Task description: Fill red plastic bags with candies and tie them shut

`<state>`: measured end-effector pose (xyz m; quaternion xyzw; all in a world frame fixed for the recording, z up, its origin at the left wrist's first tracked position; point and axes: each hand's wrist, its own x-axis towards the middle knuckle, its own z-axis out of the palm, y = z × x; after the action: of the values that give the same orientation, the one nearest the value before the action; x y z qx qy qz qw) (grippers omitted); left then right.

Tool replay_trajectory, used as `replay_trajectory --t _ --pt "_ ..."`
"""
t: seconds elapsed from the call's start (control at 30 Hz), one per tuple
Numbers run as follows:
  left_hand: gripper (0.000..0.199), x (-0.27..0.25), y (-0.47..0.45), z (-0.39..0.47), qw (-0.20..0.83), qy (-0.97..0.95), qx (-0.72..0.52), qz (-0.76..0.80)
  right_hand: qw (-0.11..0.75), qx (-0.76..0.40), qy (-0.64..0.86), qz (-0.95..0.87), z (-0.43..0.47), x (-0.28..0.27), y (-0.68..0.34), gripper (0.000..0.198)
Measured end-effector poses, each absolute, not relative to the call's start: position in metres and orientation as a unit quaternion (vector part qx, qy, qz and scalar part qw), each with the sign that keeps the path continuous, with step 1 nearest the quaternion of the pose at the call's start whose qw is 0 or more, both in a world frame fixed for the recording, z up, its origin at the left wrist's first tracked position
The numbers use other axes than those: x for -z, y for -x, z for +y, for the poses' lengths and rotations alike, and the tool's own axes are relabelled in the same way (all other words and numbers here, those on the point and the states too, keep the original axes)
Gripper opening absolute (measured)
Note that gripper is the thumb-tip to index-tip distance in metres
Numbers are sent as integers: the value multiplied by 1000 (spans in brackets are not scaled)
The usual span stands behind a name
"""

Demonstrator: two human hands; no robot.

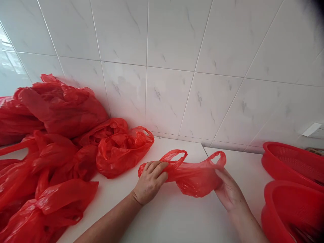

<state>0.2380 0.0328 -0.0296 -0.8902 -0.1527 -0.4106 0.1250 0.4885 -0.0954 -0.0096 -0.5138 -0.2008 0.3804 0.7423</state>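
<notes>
A thin red plastic bag [198, 180] stretches between my two hands above the white tabletop, its two loop handles standing up. My left hand [151, 180] is closed over the bag's left end, fingers curled round the bunched plastic. At the other end, my right hand [229, 189] grips the bag's edge below the right loop; the fingertips are partly hidden behind the plastic. Just left of my left hand lies another crumpled red plastic bag [121, 155] with its mouth gaping. Whatever is inside the held bag, if anything, does not show.
Several full red bags [65, 108] are heaped along the left side, one knotted [37, 206] near the front. Two red plastic baskets [270, 199] stand at the right edge. A white tiled wall [169, 98] closes off the back, with a socket [314, 130] at right.
</notes>
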Motion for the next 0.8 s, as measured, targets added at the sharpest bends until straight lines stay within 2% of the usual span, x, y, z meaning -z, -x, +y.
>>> replay_trajectory --t 0.07,0.13,0.2,0.27,0.3,0.37,0.47,0.6,0.73,0.8 --pt "18 30 -239 30 133 892 408 -143 744 -258 581 -203 -102 -6 -485 42" --pt "18 32 -242 28 137 896 395 -148 720 -56 656 -217 -111 -23 -472 45" --pt "18 34 -245 27 137 899 386 -156 664 132 678 -287 -120 -38 -453 37" --pt "19 37 -247 25 134 900 385 -155 594 189 659 -421 -123 -44 -433 21" --pt "20 38 -248 24 132 899 388 -153 559 164 651 -487 -121 -44 -425 14" --pt "21 38 -247 22 122 893 405 -152 488 53 663 -565 -114 -37 -414 16" --pt "21 38 -245 21 97 880 437 -161 385 -144 719 -560 -102 -19 -410 24" --pt "20 36 -244 21 71 891 413 -175 286 -341 696 -564 -100 -2 -406 21" --pt "21 34 -246 20 37 910 366 -192 232 -354 719 -552 -100 4 -396 4" --pt "27 31 -246 17 -27 918 346 -193 211 -322 758 -526 -97 6 -392 8"
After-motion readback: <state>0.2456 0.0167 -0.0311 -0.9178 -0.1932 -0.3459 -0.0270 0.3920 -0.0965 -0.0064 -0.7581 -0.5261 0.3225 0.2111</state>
